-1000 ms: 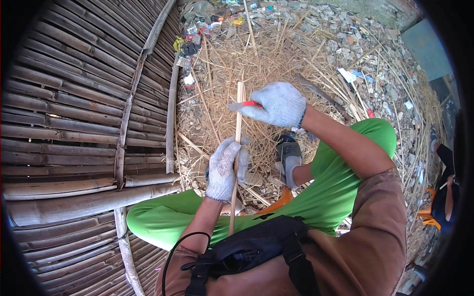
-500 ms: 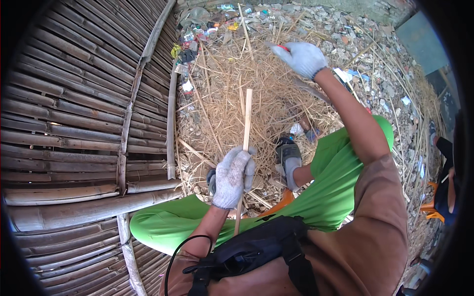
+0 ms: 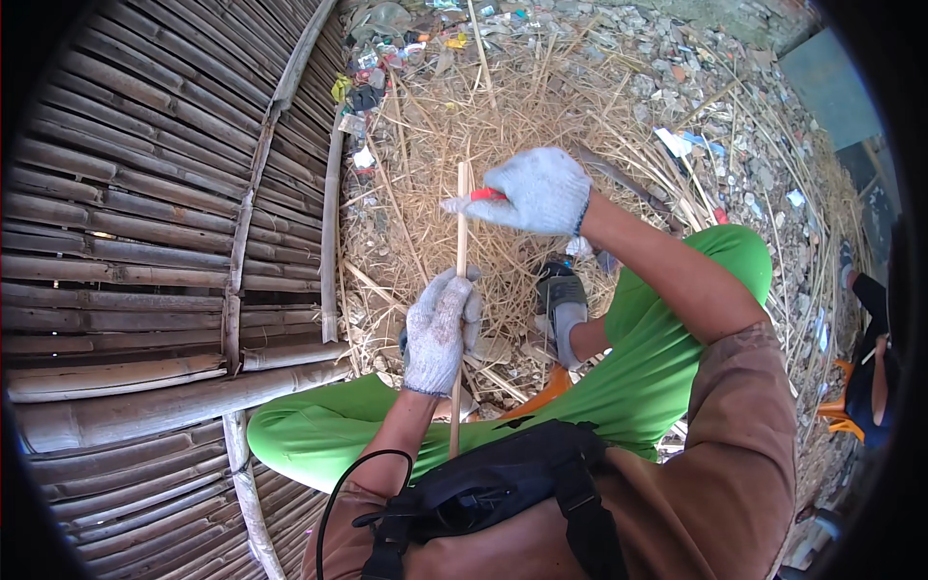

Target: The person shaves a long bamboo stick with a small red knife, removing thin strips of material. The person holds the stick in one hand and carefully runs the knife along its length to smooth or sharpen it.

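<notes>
My left hand [image 3: 438, 332], in a grey knit glove, grips a thin pale bamboo stick [image 3: 461, 230] around its middle and holds it upright over my lap. My right hand [image 3: 535, 190], gloved the same way, is closed around a small red-handled knife [image 3: 485, 194] pressed against the stick near its upper end. The blade is hidden by the glove and the stick. The stick's lower end runs down behind my left wrist toward my green trousers [image 3: 657, 367].
A bamboo slat wall [image 3: 145, 222] fills the left side. Dry straw and bamboo shavings [image 3: 503, 106] cover the ground ahead, with rubble and litter [image 3: 696, 87] beyond. My shoe [image 3: 561, 300] rests in the straw. A black bag [image 3: 503, 483] hangs at my chest. Another person [image 3: 870, 358] sits at the far right.
My right hand, which had swung up and away from the stick half a second ago, has come back down onto its upper end with the knife. The left hand stayed put.
</notes>
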{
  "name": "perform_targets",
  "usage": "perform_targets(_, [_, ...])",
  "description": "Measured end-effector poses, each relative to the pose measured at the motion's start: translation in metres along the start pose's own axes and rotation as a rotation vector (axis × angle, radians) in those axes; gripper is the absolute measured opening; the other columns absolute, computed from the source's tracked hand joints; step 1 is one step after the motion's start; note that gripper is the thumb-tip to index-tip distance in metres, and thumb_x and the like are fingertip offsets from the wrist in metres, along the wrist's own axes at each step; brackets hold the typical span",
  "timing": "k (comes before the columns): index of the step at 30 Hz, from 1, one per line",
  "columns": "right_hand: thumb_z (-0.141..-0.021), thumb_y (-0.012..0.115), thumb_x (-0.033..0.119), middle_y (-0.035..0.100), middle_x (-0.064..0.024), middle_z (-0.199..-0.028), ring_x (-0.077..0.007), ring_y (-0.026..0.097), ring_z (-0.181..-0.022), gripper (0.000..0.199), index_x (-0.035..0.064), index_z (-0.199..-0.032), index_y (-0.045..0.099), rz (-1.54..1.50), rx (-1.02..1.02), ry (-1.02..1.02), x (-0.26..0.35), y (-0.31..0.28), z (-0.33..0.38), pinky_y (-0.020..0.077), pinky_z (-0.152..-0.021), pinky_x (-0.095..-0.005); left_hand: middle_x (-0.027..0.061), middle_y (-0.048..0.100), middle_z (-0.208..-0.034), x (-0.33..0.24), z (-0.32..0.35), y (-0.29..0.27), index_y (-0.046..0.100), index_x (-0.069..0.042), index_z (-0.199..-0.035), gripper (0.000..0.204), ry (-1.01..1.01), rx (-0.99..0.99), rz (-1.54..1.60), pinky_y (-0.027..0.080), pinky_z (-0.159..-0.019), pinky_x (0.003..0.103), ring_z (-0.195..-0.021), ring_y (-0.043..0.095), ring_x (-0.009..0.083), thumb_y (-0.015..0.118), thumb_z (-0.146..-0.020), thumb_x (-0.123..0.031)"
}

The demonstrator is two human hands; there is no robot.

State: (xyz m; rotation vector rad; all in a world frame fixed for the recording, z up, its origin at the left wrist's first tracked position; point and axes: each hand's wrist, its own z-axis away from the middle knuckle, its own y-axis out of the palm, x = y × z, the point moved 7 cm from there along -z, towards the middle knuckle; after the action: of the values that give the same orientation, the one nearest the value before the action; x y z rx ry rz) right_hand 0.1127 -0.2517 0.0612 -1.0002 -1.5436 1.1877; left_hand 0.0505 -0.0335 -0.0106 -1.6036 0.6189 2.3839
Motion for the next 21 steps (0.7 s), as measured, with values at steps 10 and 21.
perform_targets(10, [-0.105,0.034,0.084,0.073,-0.0152,-0.072,-0.0304,0.074,-0.065,0.086,0.0138,-0.085,0.079,-0.007,-0.107,0.278,-0.079,-0.027,-0.007,0.0606,-0.06,-0.0479,0.0023,0.061,-0.077,-0.005,0.007,0.014,0.063,0.005,-0.136,0.036,0.012,0.084,0.05,0.043,-0.047,0.025,-0.054,0.052,0.0084,0.06,-0.114,-0.023])
perform_targets(21, [-0.105,0.038,0.082,0.073,-0.0165,-0.072,-0.0338,0.076,-0.067,0.083,0.0135,-0.079,0.076,-0.007,-0.055,-0.01,-0.001,0.0,0.002,0.0617,-0.064,-0.0496,0.0012,0.062,-0.08,-0.001,0.003,0.0,0.064,0.002,-0.138,0.035,0.013,-0.009,-0.034,0.043,-0.046,0.024,-0.054,0.053,0.0077,0.061,-0.115,-0.023])
